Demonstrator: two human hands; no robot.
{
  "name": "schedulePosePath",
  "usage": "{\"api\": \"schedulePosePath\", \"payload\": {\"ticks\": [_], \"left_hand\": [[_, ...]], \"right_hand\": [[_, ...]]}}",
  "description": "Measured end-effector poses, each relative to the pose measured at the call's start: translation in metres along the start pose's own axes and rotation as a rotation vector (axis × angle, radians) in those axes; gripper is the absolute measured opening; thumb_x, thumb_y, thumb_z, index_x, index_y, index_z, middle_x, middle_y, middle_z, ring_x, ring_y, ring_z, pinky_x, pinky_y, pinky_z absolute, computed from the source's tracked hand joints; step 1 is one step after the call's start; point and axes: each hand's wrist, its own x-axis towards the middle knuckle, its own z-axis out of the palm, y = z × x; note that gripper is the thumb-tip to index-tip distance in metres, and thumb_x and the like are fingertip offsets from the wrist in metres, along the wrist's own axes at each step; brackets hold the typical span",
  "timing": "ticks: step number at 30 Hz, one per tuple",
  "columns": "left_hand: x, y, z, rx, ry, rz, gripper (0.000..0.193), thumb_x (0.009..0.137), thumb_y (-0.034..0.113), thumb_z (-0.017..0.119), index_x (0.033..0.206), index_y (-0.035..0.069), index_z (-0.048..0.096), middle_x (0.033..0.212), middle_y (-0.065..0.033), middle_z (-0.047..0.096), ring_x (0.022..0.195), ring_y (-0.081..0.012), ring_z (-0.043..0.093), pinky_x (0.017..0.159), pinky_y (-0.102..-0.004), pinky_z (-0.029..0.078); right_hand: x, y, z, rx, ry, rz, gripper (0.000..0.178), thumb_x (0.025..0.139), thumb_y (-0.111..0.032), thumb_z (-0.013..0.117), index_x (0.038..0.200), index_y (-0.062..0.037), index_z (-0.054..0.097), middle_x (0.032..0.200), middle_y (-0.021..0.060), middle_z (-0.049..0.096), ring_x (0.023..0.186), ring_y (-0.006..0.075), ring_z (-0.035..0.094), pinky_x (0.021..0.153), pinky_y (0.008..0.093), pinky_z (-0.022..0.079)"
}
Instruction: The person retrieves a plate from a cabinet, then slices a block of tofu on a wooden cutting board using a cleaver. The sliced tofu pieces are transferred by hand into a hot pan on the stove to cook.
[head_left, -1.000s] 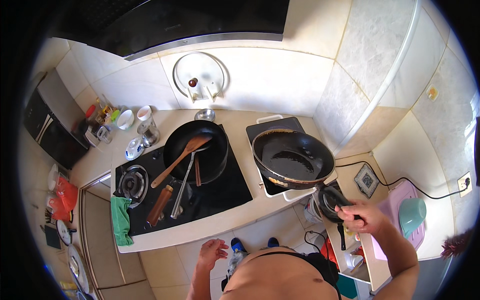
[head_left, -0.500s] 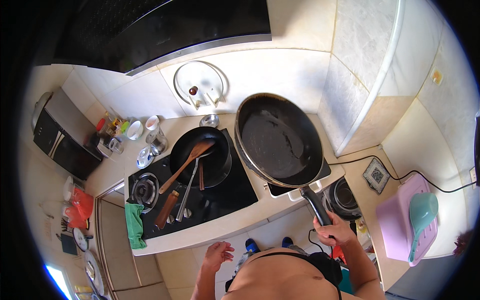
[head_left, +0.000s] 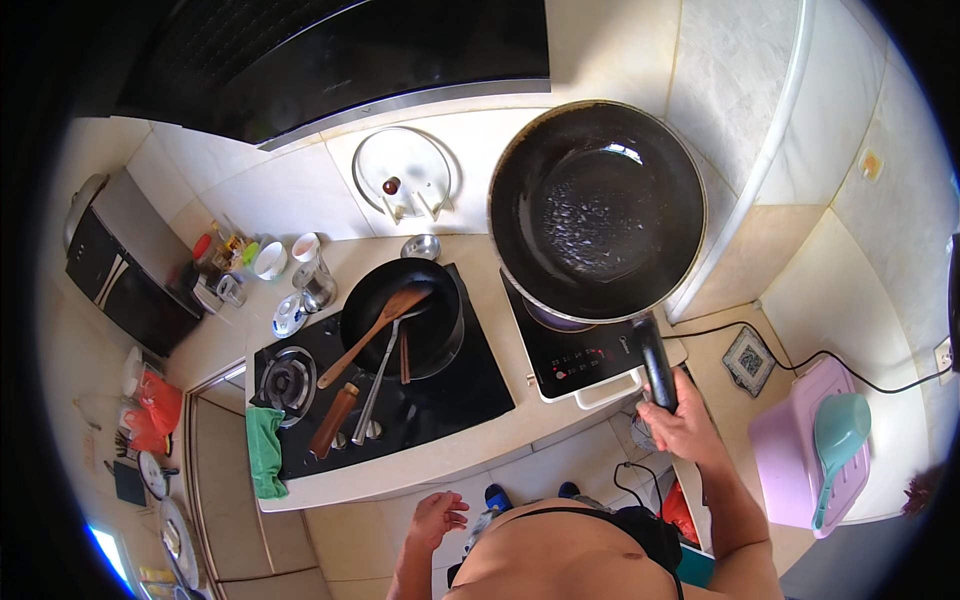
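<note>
Pan [head_left: 600, 250], long axis crossing the front counter edge [head_left: 450, 450], handle [head_left: 655, 370] nearward, clasped in my right hand [head_left: 684, 422]; left hand [head_left: 436, 520] empty.

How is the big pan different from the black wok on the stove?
The pan is gripped by the right hand; the wok rests on the stove. The pan's handle is black; the wok's handle is brown. The wok holds a wooden spatula; the pan holds none. Both look round and dark inside.
</note>
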Motion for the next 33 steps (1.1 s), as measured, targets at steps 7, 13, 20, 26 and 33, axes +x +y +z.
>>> {"api": "schedulePosePath", "payload": {"ticks": [7,13,20,26,33], "left_hand": [[0.009,-0.005,-0.004,-0.027,-0.035,0.003,0.03,0.105,0.027,0.055,0.114,-0.001,0.06,0.1,-0.0169,0.07,0.074,-0.0255,0.069,0.064,-0.0376,0.059],[0.019,-0.004,-0.009,-0.029,-0.048,0.003,0.03,0.106,0.027,0.053,0.114,-0.001,0.06,0.099,-0.017,0.07,0.073,-0.0252,0.069,0.063,-0.0379,0.059],[0.025,-0.003,-0.01,0.004,-0.092,-0.011,0.029,0.108,0.028,0.051,0.114,0.001,0.059,0.102,-0.017,0.069,0.077,-0.0268,0.069,0.067,-0.0398,0.058],[0.028,0.005,-0.002,0.025,-0.117,-0.007,0.027,0.108,0.027,0.051,0.114,0.001,0.058,0.102,-0.0168,0.069,0.076,-0.026,0.068,0.066,-0.0397,0.058],[0.027,0.012,0.003,0.029,-0.098,-0.035,0.027,0.107,0.026,0.052,0.113,0.001,0.059,0.1,-0.017,0.07,0.074,-0.0258,0.068,0.065,-0.04,0.059]], "right_hand": [[-0.006,-0.049,-0.029,-0.242,0.058,0.138,0.02,0.096,-0.008,0.066,0.107,-0.0035,0.049,0.074,0.0042,0.058,0.046,0.0091,0.051,0.04,0.0261,0.039],[-0.013,-0.083,-0.048,-0.107,-0.084,0.409,0.016,0.095,-0.013,0.067,0.098,-0.0034,0.054,0.064,0.0011,0.052,0.046,0.0088,0.05,0.038,0.0261,0.031],[-0.038,-0.073,-0.054,0.465,-0.158,0.675,0.013,0.097,-0.009,0.062,0.106,-0.0021,0.057,0.071,0.0004,0.052,0.045,0.0059,0.043,0.037,0.0228,0.028],[-0.067,-0.028,-0.043,0.702,-0.213,0.663,0.02,0.095,-0.005,0.062,0.115,0.0,0.057,0.071,0.0006,0.051,0.042,0.0057,0.041,0.034,0.0214,0.028],[-0.071,0.032,-0.028,0.868,-0.263,0.584,0.022,0.091,-0.002,0.066,0.111,-0.0051,0.058,0.068,-0.0004,0.048,0.04,0.0062,0.039,0.035,0.0227,0.024]]}}
